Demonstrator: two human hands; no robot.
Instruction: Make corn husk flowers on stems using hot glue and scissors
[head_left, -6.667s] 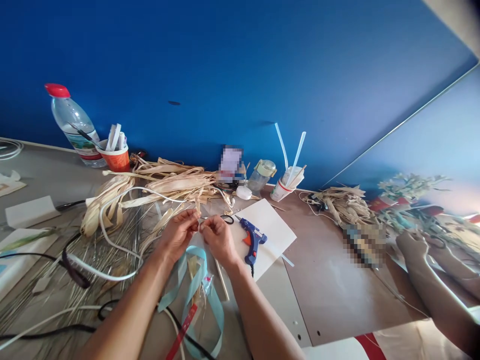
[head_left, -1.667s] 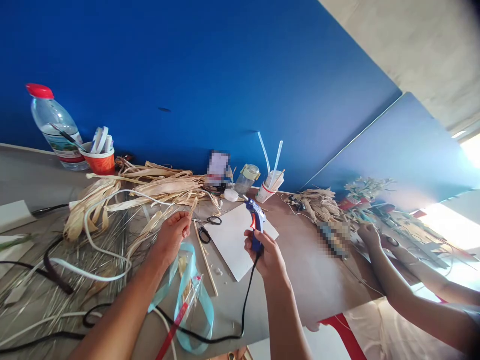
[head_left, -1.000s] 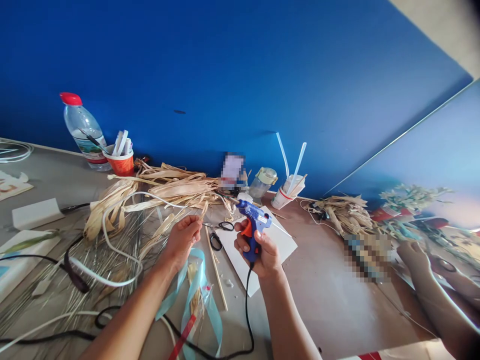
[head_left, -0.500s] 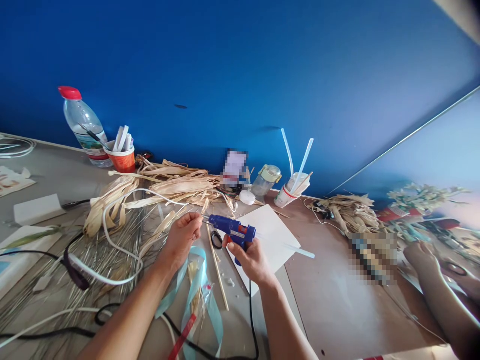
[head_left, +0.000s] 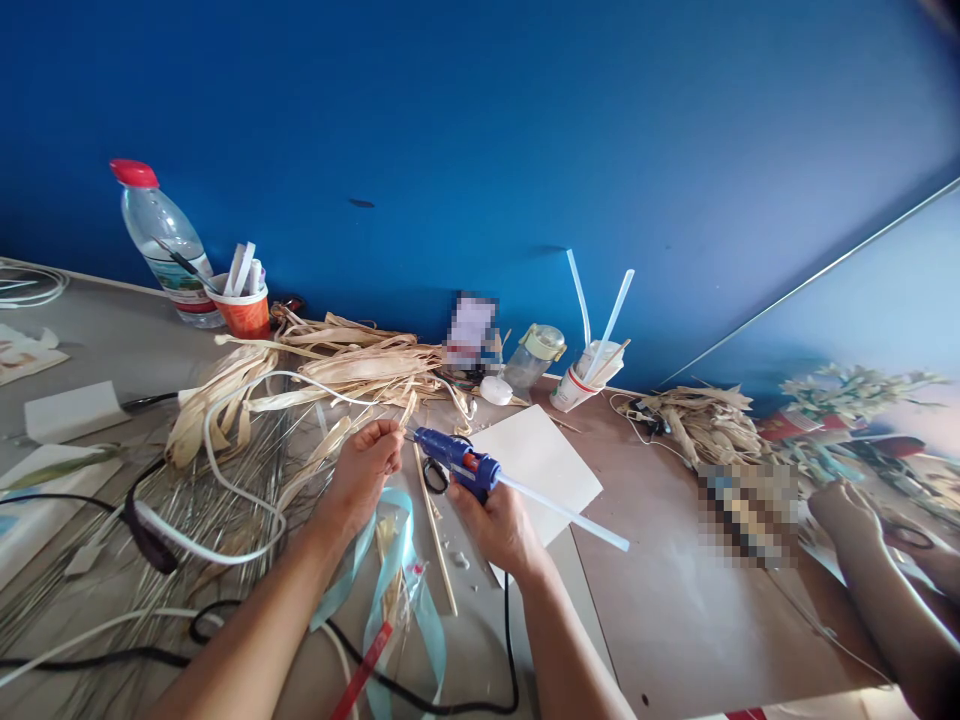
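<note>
My right hand (head_left: 499,525) grips a blue hot glue gun (head_left: 454,455), whose nozzle points left. A long translucent glue stick (head_left: 574,512) sticks out of its back. Close to the nozzle, my left hand (head_left: 369,462) is closed in a pinch; whatever lies between its fingertips is too small to make out. Below the hands are light-blue ribbon (head_left: 405,525) and a thin wooden stick (head_left: 436,535). Black-handled scissors (head_left: 434,476) lie under the gun, partly hidden. A white sheet (head_left: 559,460) rests behind my right hand.
Dried corn husks (head_left: 367,370) are heaped at the back, with wire stems (head_left: 247,500) and a white cable (head_left: 217,470) at left. A bottle (head_left: 169,250), an orange cup (head_left: 246,312), a jar (head_left: 536,355) and a white cup (head_left: 577,388) line the wall. Another person's hand (head_left: 847,515) is at right.
The glue gun has turned in my right hand and moved slightly left, so its glue stick shows at greater length. My left hand stays pinched near the nozzle.
</note>
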